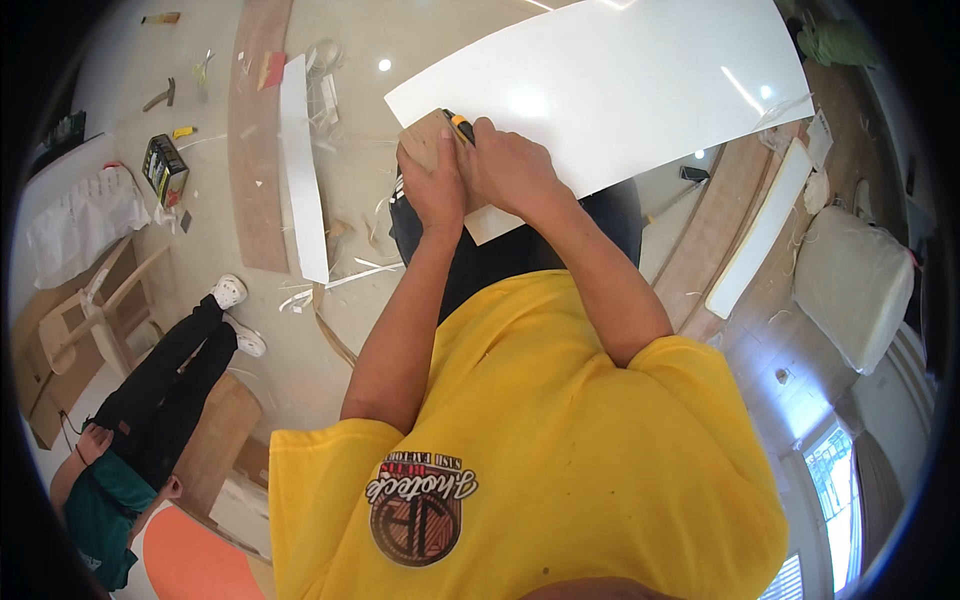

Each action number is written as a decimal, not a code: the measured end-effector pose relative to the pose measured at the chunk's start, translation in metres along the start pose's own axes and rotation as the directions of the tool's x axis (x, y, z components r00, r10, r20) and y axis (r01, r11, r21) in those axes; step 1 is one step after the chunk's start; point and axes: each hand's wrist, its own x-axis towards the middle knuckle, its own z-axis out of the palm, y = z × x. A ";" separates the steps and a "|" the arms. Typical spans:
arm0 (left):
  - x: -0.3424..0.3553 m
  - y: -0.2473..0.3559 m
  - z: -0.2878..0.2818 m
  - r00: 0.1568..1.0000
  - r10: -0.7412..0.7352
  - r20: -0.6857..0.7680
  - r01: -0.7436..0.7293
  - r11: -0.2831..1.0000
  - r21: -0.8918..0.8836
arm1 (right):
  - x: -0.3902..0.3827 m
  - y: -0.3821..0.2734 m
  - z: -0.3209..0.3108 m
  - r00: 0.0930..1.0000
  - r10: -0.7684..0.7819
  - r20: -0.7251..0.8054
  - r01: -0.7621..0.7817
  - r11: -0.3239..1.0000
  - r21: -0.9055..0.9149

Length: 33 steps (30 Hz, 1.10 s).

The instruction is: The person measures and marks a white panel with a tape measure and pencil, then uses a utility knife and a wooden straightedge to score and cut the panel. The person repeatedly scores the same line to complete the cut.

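Note:
A large glossy white board (630,95) lies across my lap and reaches away to the upper right. At its near left end my left hand (438,192) grips a light brown wooden block (424,132), thumb and fingers on opposite sides. My right hand (512,170) is closed beside it, against the block's right side. From between its fingers sticks out a yellow and black utility knife (459,125), its tip by the block's far corner. The knife's rear part and the underside of the block are hidden by my hands.
To the left lie a white strip (303,170), a long brown plank (258,140), a hammer (159,96), scissors (204,68) and a dark box (164,170). A person in dark trousers (165,375) is at lower left. More boards (720,220) lie at right.

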 end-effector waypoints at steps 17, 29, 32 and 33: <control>0.003 0.001 0.001 1.000 0.012 -0.003 -0.012 1.000 -0.028 | -0.098 0.034 0.026 0.999 0.041 -0.002 -0.041 0.998 -0.036; -0.001 0.011 -0.001 1.000 -0.022 0.008 0.023 0.999 -0.039 | -0.005 0.007 0.008 0.997 0.002 -0.076 0.005 0.996 0.087; -0.005 0.006 -0.005 1.000 -0.005 -0.008 0.005 1.000 0.021 | -0.004 0.004 0.011 0.999 -0.003 -0.046 0.006 0.998 0.067; -0.008 0.004 -0.005 1.000 -0.019 -0.004 0.019 1.000 0.011 | -0.007 0.003 0.011 1.000 0.005 -0.030 -0.003 0.998 0.059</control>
